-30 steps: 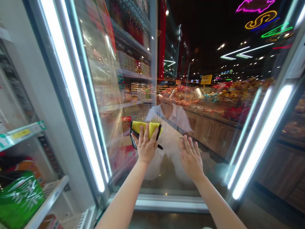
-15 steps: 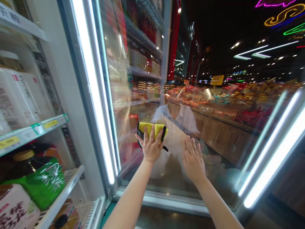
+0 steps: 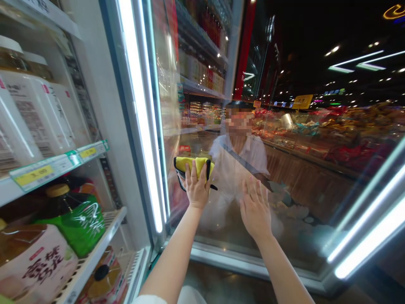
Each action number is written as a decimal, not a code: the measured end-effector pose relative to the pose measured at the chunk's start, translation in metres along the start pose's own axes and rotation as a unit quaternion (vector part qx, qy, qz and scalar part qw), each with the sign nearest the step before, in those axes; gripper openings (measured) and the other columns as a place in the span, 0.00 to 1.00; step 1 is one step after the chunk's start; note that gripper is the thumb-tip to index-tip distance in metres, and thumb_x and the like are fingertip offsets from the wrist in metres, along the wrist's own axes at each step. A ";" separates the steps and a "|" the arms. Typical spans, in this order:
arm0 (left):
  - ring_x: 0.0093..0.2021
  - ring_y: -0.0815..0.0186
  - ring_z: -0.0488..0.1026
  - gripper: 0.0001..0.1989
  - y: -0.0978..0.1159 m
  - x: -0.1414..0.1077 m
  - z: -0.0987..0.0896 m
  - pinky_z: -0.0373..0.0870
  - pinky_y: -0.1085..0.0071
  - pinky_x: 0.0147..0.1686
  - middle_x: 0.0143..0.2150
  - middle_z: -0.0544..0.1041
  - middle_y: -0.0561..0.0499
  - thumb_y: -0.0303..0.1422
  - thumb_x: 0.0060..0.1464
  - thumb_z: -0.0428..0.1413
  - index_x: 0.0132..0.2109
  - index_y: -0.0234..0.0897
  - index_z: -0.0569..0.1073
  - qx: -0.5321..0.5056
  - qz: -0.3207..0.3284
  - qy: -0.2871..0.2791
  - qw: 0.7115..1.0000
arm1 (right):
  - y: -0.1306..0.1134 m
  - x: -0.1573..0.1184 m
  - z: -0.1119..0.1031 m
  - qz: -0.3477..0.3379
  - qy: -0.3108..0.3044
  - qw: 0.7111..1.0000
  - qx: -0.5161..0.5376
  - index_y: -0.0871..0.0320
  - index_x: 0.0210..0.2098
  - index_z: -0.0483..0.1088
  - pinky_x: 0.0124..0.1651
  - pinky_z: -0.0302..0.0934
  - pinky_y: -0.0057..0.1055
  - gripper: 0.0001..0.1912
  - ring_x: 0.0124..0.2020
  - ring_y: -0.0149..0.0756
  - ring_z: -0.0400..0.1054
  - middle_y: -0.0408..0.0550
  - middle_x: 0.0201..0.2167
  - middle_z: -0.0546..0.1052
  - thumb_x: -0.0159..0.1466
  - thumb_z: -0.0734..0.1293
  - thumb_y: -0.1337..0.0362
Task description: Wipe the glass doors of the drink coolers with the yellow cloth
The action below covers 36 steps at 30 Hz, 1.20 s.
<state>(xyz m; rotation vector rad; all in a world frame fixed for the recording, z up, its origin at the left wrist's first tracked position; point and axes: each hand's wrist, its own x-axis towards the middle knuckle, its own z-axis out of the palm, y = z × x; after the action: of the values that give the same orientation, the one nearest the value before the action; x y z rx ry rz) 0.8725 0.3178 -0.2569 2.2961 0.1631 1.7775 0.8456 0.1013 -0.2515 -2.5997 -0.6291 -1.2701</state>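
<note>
A folded yellow cleaning cloth with black edging lies against the glass door, left of its middle. Over it my left hand is laid with fingers spread, pressing it to the pane. A dark strap or loop sticks out from the cloth at the right, beside the wrist side of the palm. My right hand is held up at or near the glass to the right, empty, its fingers straight. Whether its palm touches the pane, I cannot tell. A reflected person in a pale shirt shows in the glass.
Open fridge shelves at the left hold several bottles, among them a green-labelled bottle. A bright light strip runs up the door's left side, another light strip at the right. The metal door frame edges the bottom.
My left hand and the cloth have slid left across the glass, nearer the left light strip. The view has shifted, so the shelves show more and the reflected head has come into sight.
</note>
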 end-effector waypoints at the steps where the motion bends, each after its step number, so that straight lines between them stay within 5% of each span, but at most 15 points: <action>1: 0.77 0.46 0.42 0.29 -0.003 -0.011 0.000 0.43 0.39 0.72 0.77 0.52 0.40 0.34 0.66 0.54 0.72 0.44 0.61 0.006 -0.016 0.008 1.000 | -0.002 0.000 -0.001 0.008 -0.007 1.000 -0.001 0.57 0.76 0.44 0.73 0.47 0.59 0.34 0.77 0.53 0.40 0.55 0.76 0.50 0.72 0.55 0.67; 3: 0.78 0.46 0.40 0.30 -0.002 -0.038 0.001 0.42 0.38 0.72 0.77 0.52 0.38 0.33 0.65 0.55 0.72 0.42 0.62 0.017 -0.012 0.014 1.000 | -0.003 -0.001 -0.002 0.019 -0.025 1.000 -0.004 0.57 0.76 0.43 0.72 0.48 0.59 0.34 0.77 0.55 0.40 0.56 0.76 0.48 0.72 0.55 0.66; 5: 0.78 0.46 0.40 0.29 0.006 -0.054 0.003 0.35 0.36 0.72 0.75 0.57 0.42 0.34 0.63 0.58 0.69 0.47 0.66 0.016 0.058 -0.007 0.998 | -0.003 -0.002 -0.004 0.025 -0.037 0.999 -0.007 0.57 0.76 0.42 0.72 0.49 0.60 0.35 0.76 0.57 0.42 0.56 0.77 0.46 0.72 0.56 0.65; 8: 0.77 0.48 0.47 0.26 0.014 -0.034 0.001 0.25 0.38 0.72 0.72 0.65 0.49 0.39 0.62 0.60 0.66 0.57 0.69 0.010 0.147 -0.047 0.988 | 0.000 -0.004 -0.005 0.023 -0.040 0.999 -0.006 0.55 0.77 0.39 0.71 0.51 0.60 0.37 0.76 0.58 0.43 0.55 0.77 0.46 0.72 0.57 0.63; 12: 0.77 0.48 0.48 0.28 -0.005 0.012 -0.007 0.27 0.40 0.73 0.74 0.62 0.47 0.40 0.64 0.57 0.69 0.52 0.67 0.035 0.033 -0.013 0.999 | 0.005 -0.006 -0.008 0.010 -0.035 0.999 0.001 0.53 0.77 0.36 0.70 0.52 0.60 0.38 0.76 0.59 0.44 0.55 0.77 0.45 0.72 0.57 0.62; 16: 0.77 0.47 0.45 0.31 -0.019 -0.021 -0.006 0.45 0.40 0.72 0.76 0.55 0.40 0.37 0.65 0.56 0.72 0.42 0.62 0.035 -0.068 0.021 0.997 | 0.005 -0.010 -0.008 0.011 -0.034 0.999 0.006 0.53 0.77 0.34 0.70 0.54 0.61 0.38 0.76 0.60 0.42 0.55 0.77 0.42 0.73 0.56 0.61; 20: 0.77 0.45 0.43 0.32 -0.013 -0.056 0.001 0.54 0.41 0.69 0.77 0.53 0.41 0.34 0.62 0.58 0.71 0.45 0.63 0.030 -0.038 -0.017 0.999 | 0.002 -0.015 -0.005 0.005 -0.031 0.999 0.005 0.52 0.76 0.30 0.69 0.55 0.60 0.40 0.76 0.61 0.42 0.53 0.78 0.38 0.73 0.56 0.61; 27: 0.77 0.47 0.43 0.28 -0.056 0.003 -0.012 0.53 0.43 0.70 0.78 0.50 0.41 0.35 0.65 0.55 0.70 0.43 0.64 -0.010 -0.058 0.017 0.998 | 0.003 -0.016 -0.005 0.000 -0.032 0.999 -0.005 0.52 0.76 0.29 0.68 0.57 0.61 0.41 0.75 0.63 0.43 0.53 0.78 0.37 0.73 0.58 0.61; 32: 0.78 0.45 0.39 0.31 -0.054 -0.061 -0.003 0.57 0.41 0.68 0.79 0.35 0.37 0.31 0.67 0.52 0.74 0.42 0.56 -0.019 -0.107 0.040 0.993 | 0.004 -0.017 -0.006 -0.003 -0.035 0.999 0.018 0.51 0.76 0.30 0.68 0.56 0.64 0.41 0.76 0.64 0.39 0.53 0.78 0.35 0.73 0.59 0.61; 36: 0.77 0.47 0.42 0.30 -0.045 -0.065 0.002 0.58 0.44 0.68 0.79 0.45 0.40 0.31 0.65 0.54 0.72 0.46 0.61 -0.013 -0.022 -0.029 0.999 | 0.000 -0.018 -0.002 -0.002 -0.023 0.999 0.038 0.48 0.76 0.28 0.69 0.55 0.64 0.41 0.76 0.64 0.36 0.51 0.78 0.32 0.73 0.58 0.61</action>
<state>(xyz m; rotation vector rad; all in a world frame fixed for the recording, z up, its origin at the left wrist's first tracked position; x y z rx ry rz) 0.8598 0.3467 -0.3296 2.3049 0.1765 1.6792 0.8345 0.0955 -0.2645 -2.5747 -0.6777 -1.1671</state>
